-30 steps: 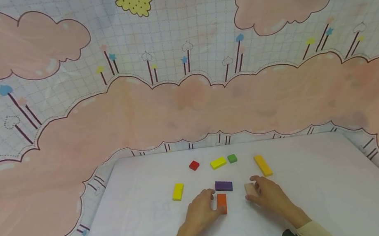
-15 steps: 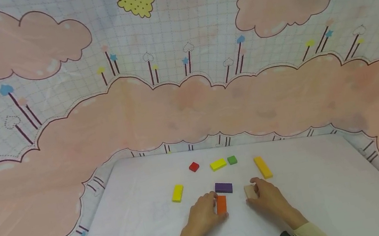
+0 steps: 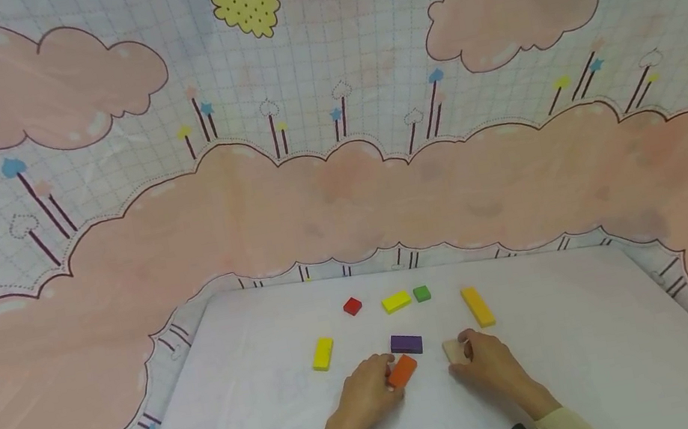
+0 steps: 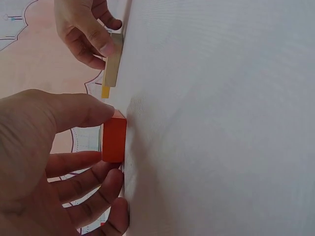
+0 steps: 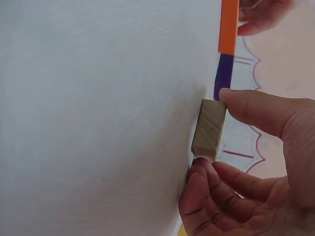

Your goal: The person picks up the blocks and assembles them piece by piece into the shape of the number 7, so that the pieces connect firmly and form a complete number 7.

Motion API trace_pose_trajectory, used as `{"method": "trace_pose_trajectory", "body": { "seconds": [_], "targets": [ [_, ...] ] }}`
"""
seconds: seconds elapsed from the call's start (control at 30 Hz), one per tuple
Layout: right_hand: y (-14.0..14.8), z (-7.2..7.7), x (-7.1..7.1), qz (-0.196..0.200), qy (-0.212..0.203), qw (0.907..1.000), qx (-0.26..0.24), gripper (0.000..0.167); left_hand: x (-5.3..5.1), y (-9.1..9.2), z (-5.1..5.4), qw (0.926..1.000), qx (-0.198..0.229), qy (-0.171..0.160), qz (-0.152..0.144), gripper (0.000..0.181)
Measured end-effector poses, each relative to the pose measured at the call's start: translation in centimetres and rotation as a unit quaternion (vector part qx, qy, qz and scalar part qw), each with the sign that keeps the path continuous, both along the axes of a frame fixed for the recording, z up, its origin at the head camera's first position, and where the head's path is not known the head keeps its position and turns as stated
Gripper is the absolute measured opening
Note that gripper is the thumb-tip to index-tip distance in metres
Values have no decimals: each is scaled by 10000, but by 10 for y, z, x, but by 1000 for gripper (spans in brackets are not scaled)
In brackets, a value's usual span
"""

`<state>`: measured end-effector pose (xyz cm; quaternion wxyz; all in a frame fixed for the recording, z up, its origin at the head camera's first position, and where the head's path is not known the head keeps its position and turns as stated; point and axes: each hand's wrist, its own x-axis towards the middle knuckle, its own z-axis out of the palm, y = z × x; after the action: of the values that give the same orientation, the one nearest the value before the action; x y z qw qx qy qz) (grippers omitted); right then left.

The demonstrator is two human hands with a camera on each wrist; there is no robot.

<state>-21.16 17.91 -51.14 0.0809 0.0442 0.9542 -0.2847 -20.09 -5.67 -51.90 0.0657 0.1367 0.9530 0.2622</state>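
My left hand [image 3: 366, 394] pinches an orange block [image 3: 402, 372] between thumb and fingers; the block lies slanted on the white table. In the left wrist view the thumb meets the top end of the orange block [image 4: 114, 140] and fingers meet its other end. To the right, my right hand [image 3: 494, 365] pinches a plain wooden block [image 3: 455, 352]. The right wrist view has the thumb at one end of this wooden block [image 5: 209, 129] and fingertips at the other. Just beyond the orange block lies a purple block [image 3: 406, 344], apart from both hands.
Farther back on the white table [image 3: 247, 413] lie a red block [image 3: 352, 306], a yellow block [image 3: 397, 302], a green block [image 3: 422, 294] and an orange-yellow block [image 3: 479, 306]. Another yellow block [image 3: 322, 354] is at the left. A patterned cloth [image 3: 341, 200] hangs behind.
The orange block has turned clockwise from nearly upright in view to a slant, with my left fingers now on it. My right hand stays at the wooden block.
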Motion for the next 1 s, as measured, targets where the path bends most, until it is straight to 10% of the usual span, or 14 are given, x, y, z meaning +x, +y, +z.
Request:
{"method": "trace_pose_trajectory", "body": {
  "seconds": [1.0],
  "targets": [
    [10, -3, 3, -97, 416, 9989, -212, 40, -5, 5, -6, 9990, 334, 10, 282, 31]
  ]
}}
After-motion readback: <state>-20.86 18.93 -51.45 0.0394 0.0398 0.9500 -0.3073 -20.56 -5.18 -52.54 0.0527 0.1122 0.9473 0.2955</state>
